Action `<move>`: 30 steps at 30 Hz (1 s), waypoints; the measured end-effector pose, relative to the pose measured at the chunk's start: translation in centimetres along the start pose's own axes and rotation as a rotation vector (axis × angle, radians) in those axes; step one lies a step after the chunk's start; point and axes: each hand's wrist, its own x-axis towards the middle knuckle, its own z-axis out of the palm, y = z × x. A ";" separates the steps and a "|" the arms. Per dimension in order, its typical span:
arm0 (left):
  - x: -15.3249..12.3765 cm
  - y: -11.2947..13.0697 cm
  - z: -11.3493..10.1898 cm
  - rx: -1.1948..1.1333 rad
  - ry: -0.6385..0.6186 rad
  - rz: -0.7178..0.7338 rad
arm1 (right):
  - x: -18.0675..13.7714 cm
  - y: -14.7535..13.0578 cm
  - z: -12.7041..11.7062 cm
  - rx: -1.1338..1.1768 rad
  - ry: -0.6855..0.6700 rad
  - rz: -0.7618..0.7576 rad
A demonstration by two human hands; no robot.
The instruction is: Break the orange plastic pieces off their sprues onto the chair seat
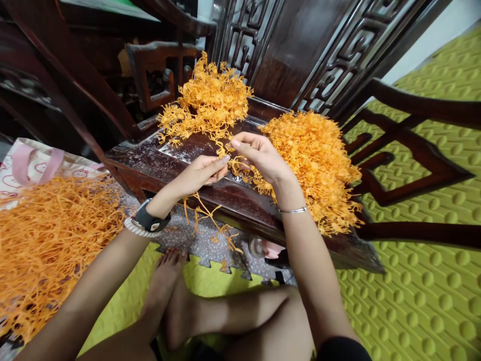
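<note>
My left hand (205,173) is closed over the seat of a dark wooden chair, thumb and fingertips pinched on an orange stringy piece (222,150). Several thin orange strands (205,213) hang below that hand past the seat's front edge. Just to the right, my right hand (259,153) is closed too, its thumb and index finger pinched at the same thin orange strands. What exactly sits between those fingertips is partly hidden. Behind the hands lies a heap of curly orange pieces (214,98). A larger, denser orange heap (311,165) rests beside my right wrist.
The dark wooden seat (180,160) carries whitish dust. Its carved back (285,50) and armrests (409,145) stand around it. On the left, a big pile of long orange strands (56,240) lies near a white bag (37,163) with pink handles. Yellow-green foam matting (424,291) covers the floor.
</note>
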 end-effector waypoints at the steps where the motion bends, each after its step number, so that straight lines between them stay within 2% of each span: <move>1: -0.1 -0.1 0.0 0.009 -0.001 0.003 | 0.0 0.1 0.0 -0.005 0.036 -0.011; 13: 0.3 0.4 0.5 -0.033 0.014 0.003 | 1.8 1.7 1.2 0.089 0.521 -0.080; 15: 0.0 0.3 0.3 -0.054 -0.012 0.006 | 1.9 2.0 0.0 0.118 0.594 -0.106; 19: -1.4 -0.1 -0.2 -0.163 -0.060 0.039 | 0.9 1.8 -5.6 0.147 0.862 -0.224; 21: -1.9 -0.3 -0.3 -0.211 -0.016 0.044 | 0.3 1.4 -7.5 0.008 1.032 -0.303; 23: -1.9 -0.4 -0.2 -0.217 0.016 0.002 | -0.1 1.2 -7.5 -0.278 1.130 -0.296; 25: -1.7 -0.3 -0.1 -0.219 0.044 -0.054 | -0.1 1.2 -5.9 -0.631 1.098 -0.209; 28: -1.2 0.0 0.0 -0.251 0.104 -0.128 | 0.0 1.7 -2.9 -1.078 0.874 -0.037; 30: -1.1 0.3 -0.1 -0.277 0.106 -0.192 | -0.2 2.2 -1.9 -1.250 0.727 0.101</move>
